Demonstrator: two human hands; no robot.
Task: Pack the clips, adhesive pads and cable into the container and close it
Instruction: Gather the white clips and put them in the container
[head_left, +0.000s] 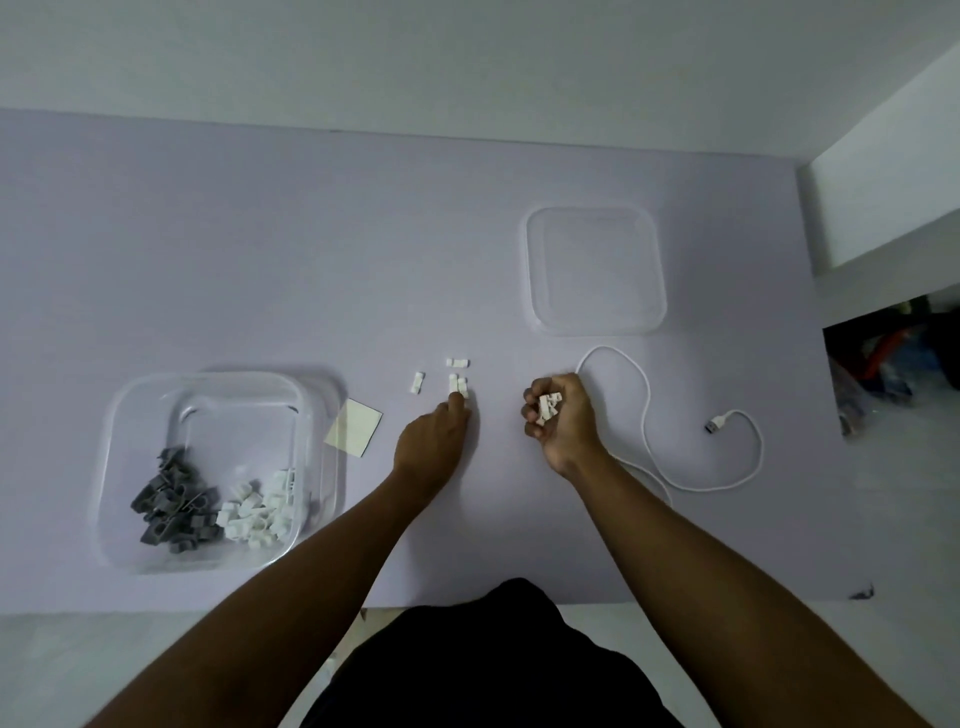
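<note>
A clear square container (124, 431) stands at the left, holding a heap of grey clips (171, 501) and a heap of white clips (260, 509). Beside it lies a sheet of adhesive pads (354, 427). A few loose white clips (458, 382) remain on the table, one (418, 382) apart to the left. My left hand (434, 441) touches the loose clips with its fingertips. My right hand (558, 418) is cupped around a handful of white clips (548, 408). The white USB cable (644, 395) curls to its right. The clear lid (595, 270) lies beyond.
The lilac table surface (260, 260) ends at a white wall behind. At the right is a white ledge (893, 208) with a dark gap of clutter (893, 364) below it. My dark clothing (488, 665) shows at the near edge.
</note>
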